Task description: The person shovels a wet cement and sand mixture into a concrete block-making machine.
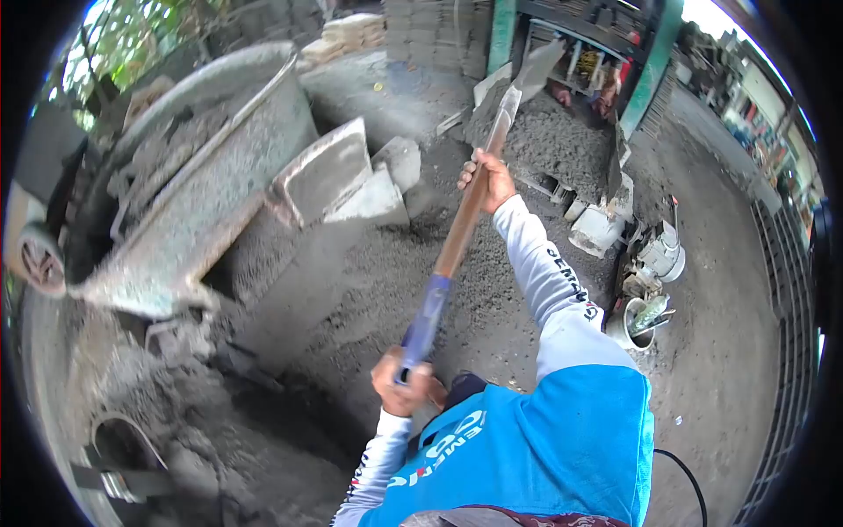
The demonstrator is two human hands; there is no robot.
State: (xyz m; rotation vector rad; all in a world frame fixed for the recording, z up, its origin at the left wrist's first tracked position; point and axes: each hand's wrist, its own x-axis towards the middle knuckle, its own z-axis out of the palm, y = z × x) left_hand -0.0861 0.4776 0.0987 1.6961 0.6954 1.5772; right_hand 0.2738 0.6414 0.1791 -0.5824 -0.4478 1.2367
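Note:
A shovel (463, 220) with a brown wooden shaft slants from near my body up toward the back. My left hand (404, 383) is closed around its blue grip end. Further up, my right hand (490, 179) wraps around the wooden shaft below the metal socket. The shovel's grey blade (538, 68) is raised at the far end and overlaps the green-framed machine in this view. Below and beside the blade lies a heap of dark grey, damp-looking granular mix (562, 140).
A large round metal pan (198, 180) holding grey material stands at left. Concrete-crusted slabs (329, 171) lean beside it. Behind the heap is a green-framed machine (645, 75). A motor (659, 255) and a bucket (629, 325) stand at right. Pallet-like racks (777, 263) line the right edge.

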